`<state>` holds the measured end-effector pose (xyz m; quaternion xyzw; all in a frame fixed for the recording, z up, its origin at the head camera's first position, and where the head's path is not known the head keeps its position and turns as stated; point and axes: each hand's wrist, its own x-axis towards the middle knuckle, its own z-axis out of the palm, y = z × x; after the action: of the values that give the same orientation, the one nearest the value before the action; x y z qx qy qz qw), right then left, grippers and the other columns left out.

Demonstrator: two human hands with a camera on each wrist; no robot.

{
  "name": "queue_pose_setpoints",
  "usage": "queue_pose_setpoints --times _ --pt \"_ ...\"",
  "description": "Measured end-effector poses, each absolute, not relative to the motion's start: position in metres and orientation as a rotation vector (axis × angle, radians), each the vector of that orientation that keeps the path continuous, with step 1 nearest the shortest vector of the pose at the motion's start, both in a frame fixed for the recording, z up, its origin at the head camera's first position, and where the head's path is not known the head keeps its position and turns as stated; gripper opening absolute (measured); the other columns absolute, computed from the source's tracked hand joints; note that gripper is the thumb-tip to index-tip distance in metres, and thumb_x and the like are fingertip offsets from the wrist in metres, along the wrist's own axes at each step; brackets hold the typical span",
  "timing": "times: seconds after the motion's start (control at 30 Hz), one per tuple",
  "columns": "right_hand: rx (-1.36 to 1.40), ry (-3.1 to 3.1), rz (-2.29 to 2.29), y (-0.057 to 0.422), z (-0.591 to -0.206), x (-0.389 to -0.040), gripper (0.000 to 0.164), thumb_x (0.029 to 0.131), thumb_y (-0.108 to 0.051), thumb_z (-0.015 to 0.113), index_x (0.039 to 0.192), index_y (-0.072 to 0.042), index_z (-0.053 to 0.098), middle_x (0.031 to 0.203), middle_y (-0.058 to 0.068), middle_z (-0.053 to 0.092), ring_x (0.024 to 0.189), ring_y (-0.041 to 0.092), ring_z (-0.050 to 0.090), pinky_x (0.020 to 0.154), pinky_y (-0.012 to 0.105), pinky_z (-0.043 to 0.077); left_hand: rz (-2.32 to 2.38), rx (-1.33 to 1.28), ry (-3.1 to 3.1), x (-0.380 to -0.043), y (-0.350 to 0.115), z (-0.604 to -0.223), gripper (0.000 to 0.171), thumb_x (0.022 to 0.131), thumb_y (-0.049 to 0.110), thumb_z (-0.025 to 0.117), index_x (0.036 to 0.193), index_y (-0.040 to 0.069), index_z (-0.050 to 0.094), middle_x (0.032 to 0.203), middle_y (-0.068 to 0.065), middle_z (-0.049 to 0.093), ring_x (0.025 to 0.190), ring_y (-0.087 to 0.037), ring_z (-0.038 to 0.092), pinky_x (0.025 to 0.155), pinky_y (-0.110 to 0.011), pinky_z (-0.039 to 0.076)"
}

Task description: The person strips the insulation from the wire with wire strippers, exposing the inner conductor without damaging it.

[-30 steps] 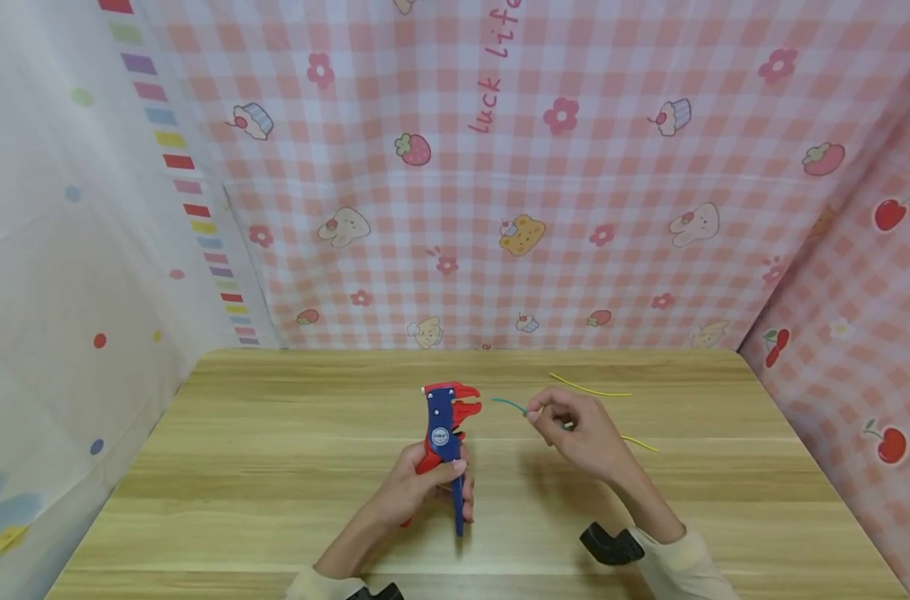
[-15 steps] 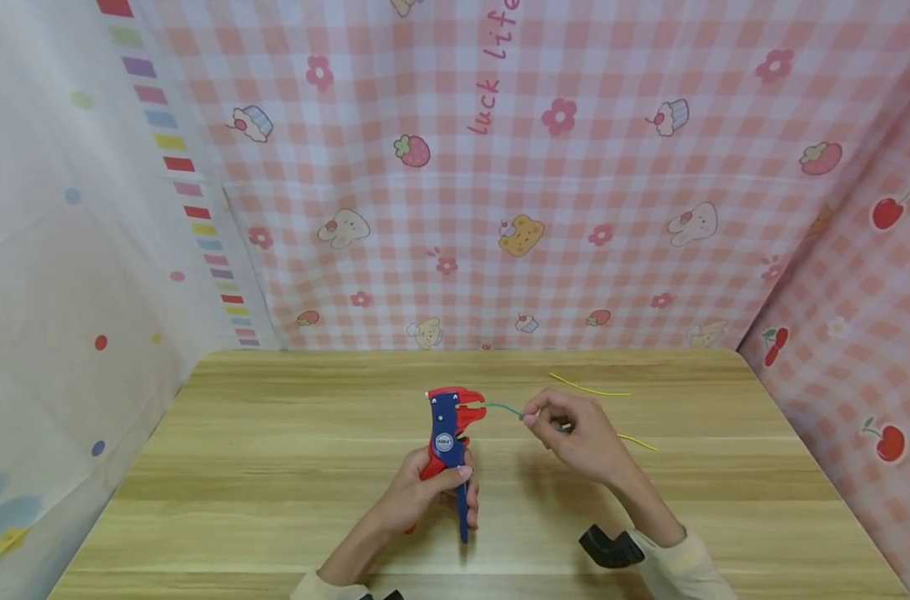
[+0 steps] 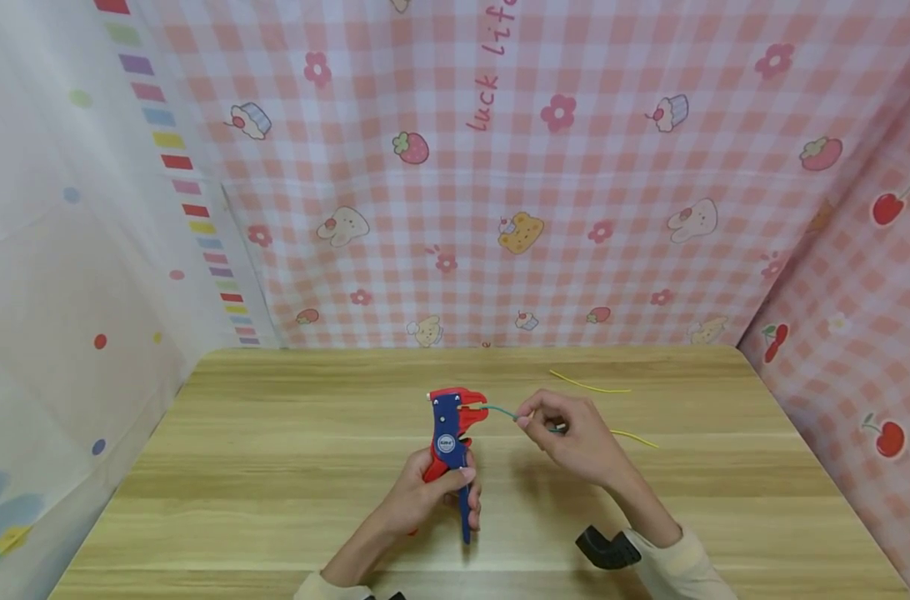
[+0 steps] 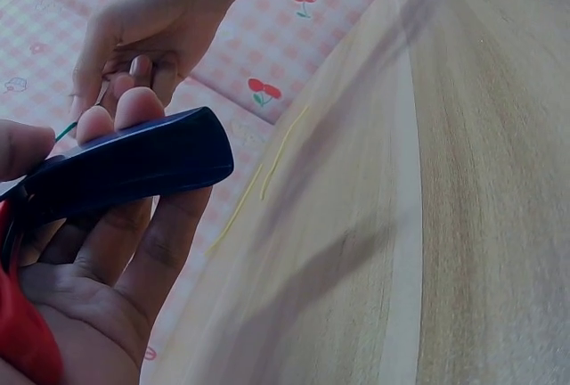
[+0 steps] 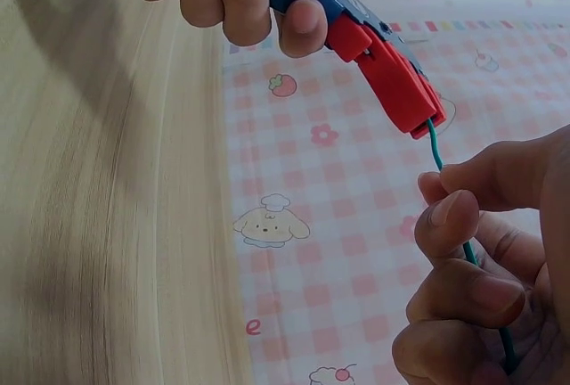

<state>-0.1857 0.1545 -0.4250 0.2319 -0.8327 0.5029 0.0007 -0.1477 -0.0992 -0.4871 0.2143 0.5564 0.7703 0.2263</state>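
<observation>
Between both hands, green wire [image 3: 502, 410], pinched by right hand [image 3: 575, 437], far end apparently inside mouth of wire stripper [image 3: 444, 425] gripped by left hand [image 3: 416, 493]. Likely feeding step; next seems to call for steady wire, left-hand squeeze.

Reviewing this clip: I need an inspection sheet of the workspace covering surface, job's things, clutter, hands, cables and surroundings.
Surface: light-brown wood-grain tabletop.
Job's things: red-and-blue wire stripper, held up; thin green wire running to its red jaws, tip depth unclear; two thin yellow wires lying on the tabletop.
Clutter: nothing seen.
Hands: left hand grips the stripper; right hand pinches the green wire.
Cables: nothing seen beyond those wires.
Surroundings: pink-and-white checked cloth with cartoon prints behind; white cloth with coloured dots on the left.
</observation>
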Motion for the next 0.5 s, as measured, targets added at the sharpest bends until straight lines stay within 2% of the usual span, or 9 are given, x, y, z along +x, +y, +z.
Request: queue_pose_setpoints --times 0.17,0.5 --pt "0.729 -2.615 1.590 0.1534 -0.4235 -0.1850 0.003 0.098 -0.019 0.070 0.096 -0.017 0.071 0.062 -0.005 0.052 0.053 0.004 0.048 0.048 0.021 0.037 2.110 0.613 1.563 -0.1478 -0.0991 -0.4871 0.006 0.107 0.011 0.053 0.111 0.007 0.053 0.081 0.000 0.067 0.069 -0.015 0.073 0.070 -0.034 0.064" --pt "0.747 -2.606 1.583 0.1531 -0.4235 -0.1849 0.004 0.098 -0.019 0.070 0.095 -0.017 0.071 0.062 -0.006 0.052 0.053 0.004 0.048 0.049 0.021 0.038 2.117 0.675 1.538 -0.1481 -0.0979 -0.4874 0.007 0.107 0.005 0.047 0.109 0.008 0.053 0.080 0.001 0.065 0.067 -0.012 0.071 0.068 -0.030 0.064"
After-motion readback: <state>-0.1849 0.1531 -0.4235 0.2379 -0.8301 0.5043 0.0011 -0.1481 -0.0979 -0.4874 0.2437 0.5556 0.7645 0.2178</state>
